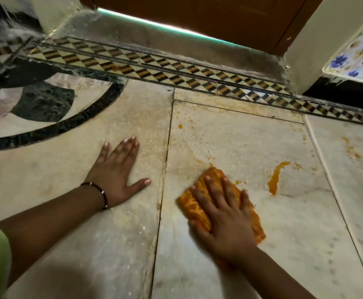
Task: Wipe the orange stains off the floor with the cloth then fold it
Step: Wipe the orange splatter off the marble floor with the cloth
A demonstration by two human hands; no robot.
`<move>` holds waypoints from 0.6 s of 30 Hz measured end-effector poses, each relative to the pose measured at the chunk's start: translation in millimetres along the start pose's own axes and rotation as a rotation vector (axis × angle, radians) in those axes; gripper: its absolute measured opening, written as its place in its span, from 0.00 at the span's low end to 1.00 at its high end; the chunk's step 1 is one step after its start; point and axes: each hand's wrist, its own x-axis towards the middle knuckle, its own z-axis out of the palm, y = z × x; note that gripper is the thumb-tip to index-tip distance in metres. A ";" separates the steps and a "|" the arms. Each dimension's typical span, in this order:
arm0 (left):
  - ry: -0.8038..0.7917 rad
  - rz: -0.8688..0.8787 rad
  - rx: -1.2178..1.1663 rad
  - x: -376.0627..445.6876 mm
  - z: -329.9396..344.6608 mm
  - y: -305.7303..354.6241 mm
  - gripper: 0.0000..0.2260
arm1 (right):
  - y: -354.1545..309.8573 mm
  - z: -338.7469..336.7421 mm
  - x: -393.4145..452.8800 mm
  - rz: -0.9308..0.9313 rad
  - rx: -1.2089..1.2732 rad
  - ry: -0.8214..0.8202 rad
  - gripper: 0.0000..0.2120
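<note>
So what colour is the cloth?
Orange, mottled yellow, seen in the head view under the right hand: cloth.

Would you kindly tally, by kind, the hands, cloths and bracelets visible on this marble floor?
Bare hands: 2, left hand flat on the floor, right hand pressing the cloth
Orange-stained folded cloths: 1
Dark beaded bracelets: 1
Total: 4

Orange-soaked cloth (197,207), flat on pale marble floor (251,143). Thick orange streak (275,178) just right of cloth; small drops (180,126) farther away.
</note>
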 end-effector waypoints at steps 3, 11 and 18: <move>0.012 -0.019 -0.029 -2.2 5.7 -1.4 0.44 | 33.8 -7.4 22.2 0.166 -0.022 -0.051 0.31; 0.022 0.003 -0.030 -0.5 2.6 -0.6 0.43 | -38.5 -14.9 116.4 -0.027 0.053 -0.031 0.29; -0.002 -0.019 -0.062 -0.9 0.0 1.3 0.42 | 46.9 -17.1 64.8 0.106 -0.021 -0.058 0.29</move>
